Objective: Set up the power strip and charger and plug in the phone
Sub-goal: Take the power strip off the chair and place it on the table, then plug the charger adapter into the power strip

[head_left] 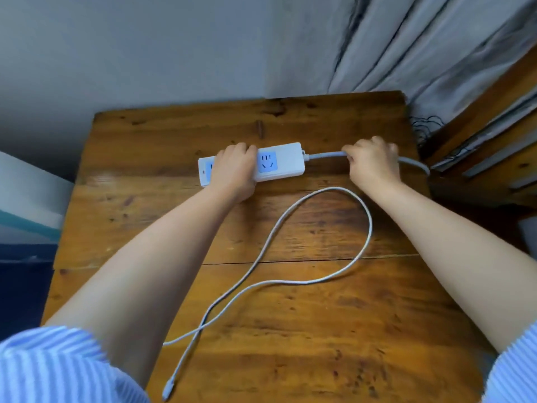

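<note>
A white power strip (286, 162) with blue sockets lies flat near the far end of the wooden table (334, 330). My left hand (234, 171) is wrapped over its middle and grips it. My right hand (373, 165) is closed around the strip's thick grey power cord (327, 155), which runs right and drops off the table's edge. A thin white charging cable (366, 210) lies in a loose loop on the table between my forearms, with a plug end (168, 388) near the front edge. No phone or charger brick is visible.
A grey wall stands behind the table. Grey curtains (421, 53) hang at the back right beside a wooden frame (494, 146). A pale and blue surface (26, 205) lies left of the table. Striped blue sleeves fill the lower corners.
</note>
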A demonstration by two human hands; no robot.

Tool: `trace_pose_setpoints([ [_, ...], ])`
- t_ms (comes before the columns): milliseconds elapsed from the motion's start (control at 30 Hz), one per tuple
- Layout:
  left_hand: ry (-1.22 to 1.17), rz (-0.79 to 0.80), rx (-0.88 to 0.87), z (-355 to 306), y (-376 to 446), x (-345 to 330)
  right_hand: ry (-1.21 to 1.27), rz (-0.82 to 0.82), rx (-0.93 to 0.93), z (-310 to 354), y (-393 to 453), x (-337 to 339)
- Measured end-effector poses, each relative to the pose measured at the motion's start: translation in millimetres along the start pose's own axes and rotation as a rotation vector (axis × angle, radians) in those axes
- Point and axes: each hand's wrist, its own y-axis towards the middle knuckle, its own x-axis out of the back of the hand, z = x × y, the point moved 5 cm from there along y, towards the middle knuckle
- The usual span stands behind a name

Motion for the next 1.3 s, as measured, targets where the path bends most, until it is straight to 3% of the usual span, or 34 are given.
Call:
trace_pose_setpoints([
  [333,-0.015,0.113,-0.035,15,22,-14,-0.038,0.093,-0.083,6,5,-13],
  [433,-0.137,0.039,-0.015,30,-6,-11,-0.024,0.048,-0.066,33,-8,-3],
  [567,-0.288,-0.022,0.070,65,-67,-16,0.144,0.007,0.052,97,-47,8],
  [800,-0.314,0.092,0.260,140,-202,-41,0.398,0.286,0.378,219,-148,-16],
  [1033,-0.201,0.252,0.173,169,-280,-62,0.255,0.547,0.662,276,-211,-47],
  [1133,-0.082,0.270,0.165,176,-295,-68,0.200,0.530,0.676,284,-221,-54],
  [1300,-0.102,0.203,0.241,168,-292,-67,0.224,0.453,0.617,273,-212,-43],
])
